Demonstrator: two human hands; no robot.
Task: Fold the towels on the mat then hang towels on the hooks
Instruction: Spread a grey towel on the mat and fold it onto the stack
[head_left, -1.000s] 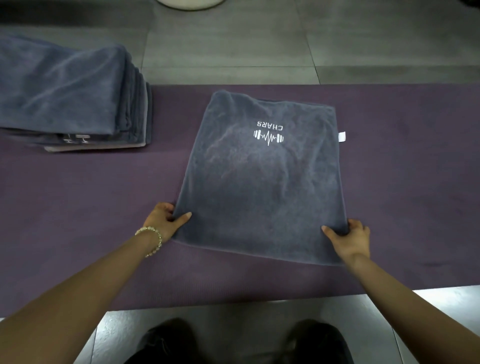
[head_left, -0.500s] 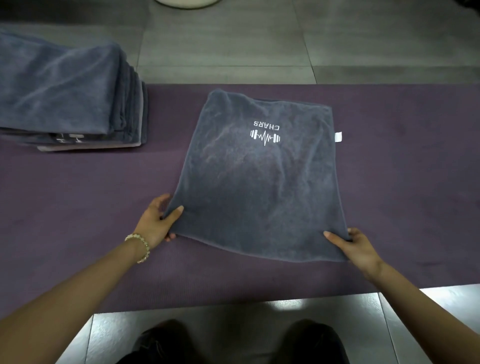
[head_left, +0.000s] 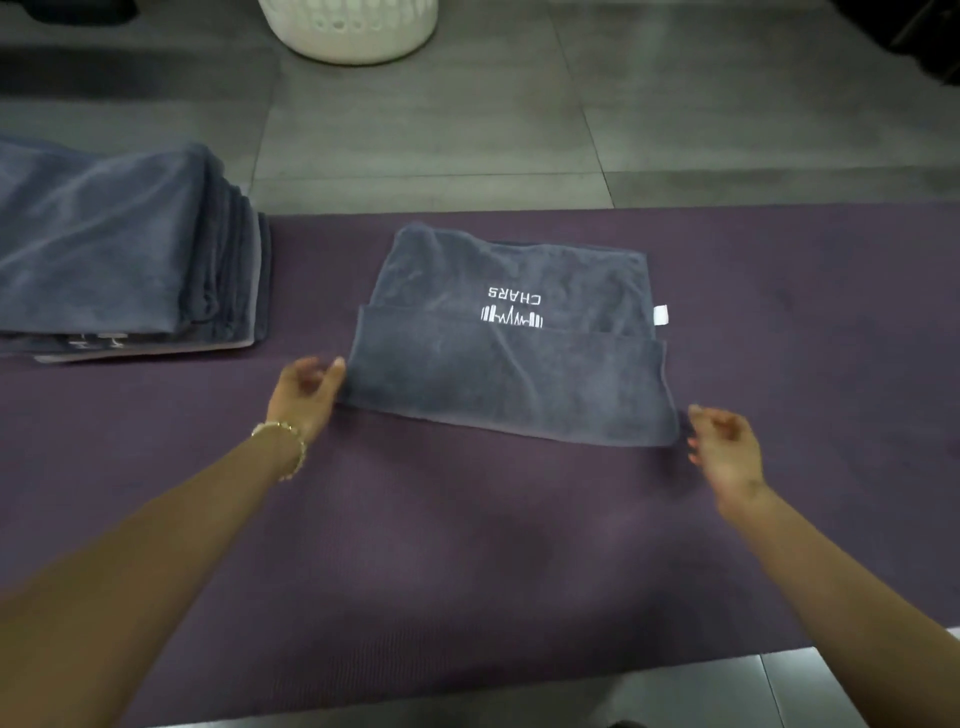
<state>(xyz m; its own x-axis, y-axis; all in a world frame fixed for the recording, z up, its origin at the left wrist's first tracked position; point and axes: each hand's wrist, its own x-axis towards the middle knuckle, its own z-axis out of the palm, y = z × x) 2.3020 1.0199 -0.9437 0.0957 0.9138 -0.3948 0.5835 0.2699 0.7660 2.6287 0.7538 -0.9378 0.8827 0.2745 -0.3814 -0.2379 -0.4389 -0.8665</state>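
Over the mat (head_left: 467, 545), left hand (head_left: 306, 397) and right hand (head_left: 727, 449) loosely open, empty, beside corners of the towel (head_left: 509, 384).

Top edge cuts off laundry basket (head_left: 358, 31), only lower wall shows. The towel stack (head_left: 104, 249) runs off left edge; marks on its lower towels mostly covered. The mat (head_left: 467, 571) is cut off L & R. Folded-up flap of towel (head_left: 509, 379) hides bottom of logo (head_left: 513, 306). The side tag (head_left: 660, 315) is too small to read. Both hands blurred, left hand (head_left: 306, 395) & right hand (head_left: 724, 447); can't tell if left fingers pinch towel edge.
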